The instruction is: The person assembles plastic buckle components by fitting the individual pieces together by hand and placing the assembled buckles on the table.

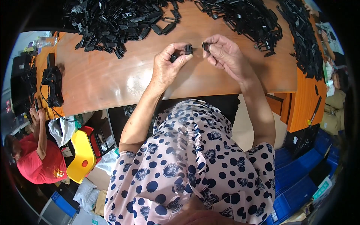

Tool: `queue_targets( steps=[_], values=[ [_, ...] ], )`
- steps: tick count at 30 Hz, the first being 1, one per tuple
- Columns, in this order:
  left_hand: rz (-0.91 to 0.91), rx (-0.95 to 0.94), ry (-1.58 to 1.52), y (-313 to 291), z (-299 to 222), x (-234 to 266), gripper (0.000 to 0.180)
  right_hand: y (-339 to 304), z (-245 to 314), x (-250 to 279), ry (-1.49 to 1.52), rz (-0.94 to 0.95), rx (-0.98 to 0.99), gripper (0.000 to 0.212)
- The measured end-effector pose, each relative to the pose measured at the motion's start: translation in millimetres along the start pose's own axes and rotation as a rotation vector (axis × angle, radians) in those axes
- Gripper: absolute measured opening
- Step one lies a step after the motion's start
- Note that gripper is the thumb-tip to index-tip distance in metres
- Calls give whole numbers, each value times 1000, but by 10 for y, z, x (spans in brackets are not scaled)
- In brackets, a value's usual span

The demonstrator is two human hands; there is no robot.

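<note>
Over the brown wooden table (pixel 112 82), my two hands face each other a short gap apart. Thumb and fingers of my left hand (pixel 167 65) are closed on a small black plastic piece (pixel 188 49), whose end sticks out toward the right. My right hand (pixel 229 57) pinches another small black piece (pixel 206 46) between thumb and fingertips. Most of each piece is covered by the fingers, so their exact kind cannot be told. The two pieces do not touch.
A large heap of black plastic parts (pixel 112 22) lies at the far left of the table. Black frame-like parts (pixel 243 22) form another pile at the far right, with a third pile (pixel 300 37) beyond. A person in red (pixel 41 161) works at the left, near a yellow chair (pixel 80 153).
</note>
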State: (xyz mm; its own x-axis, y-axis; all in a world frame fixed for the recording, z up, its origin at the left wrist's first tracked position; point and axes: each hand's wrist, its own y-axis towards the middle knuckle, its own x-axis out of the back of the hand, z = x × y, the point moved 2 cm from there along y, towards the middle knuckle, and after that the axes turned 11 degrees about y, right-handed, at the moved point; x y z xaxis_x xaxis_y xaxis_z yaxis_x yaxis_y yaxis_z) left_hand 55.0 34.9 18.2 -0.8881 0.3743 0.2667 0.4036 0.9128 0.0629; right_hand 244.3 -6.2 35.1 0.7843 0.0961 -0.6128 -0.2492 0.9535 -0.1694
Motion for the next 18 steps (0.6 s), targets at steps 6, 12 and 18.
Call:
queue_targets(
  steps=[6, 12, 18],
  values=[
    [56, -156, 174, -49, -106, -69, 23, -148, -30, -16, -83, 2, -32, 19],
    [108, -274, 345, -70, -202, -56, 25, -192, -45, -9, -131, 55, -26, 17],
    [150, -390, 488, -91, -240, -18, 24, -201, -96, -11, -114, 11, -119, 14]
  ],
)
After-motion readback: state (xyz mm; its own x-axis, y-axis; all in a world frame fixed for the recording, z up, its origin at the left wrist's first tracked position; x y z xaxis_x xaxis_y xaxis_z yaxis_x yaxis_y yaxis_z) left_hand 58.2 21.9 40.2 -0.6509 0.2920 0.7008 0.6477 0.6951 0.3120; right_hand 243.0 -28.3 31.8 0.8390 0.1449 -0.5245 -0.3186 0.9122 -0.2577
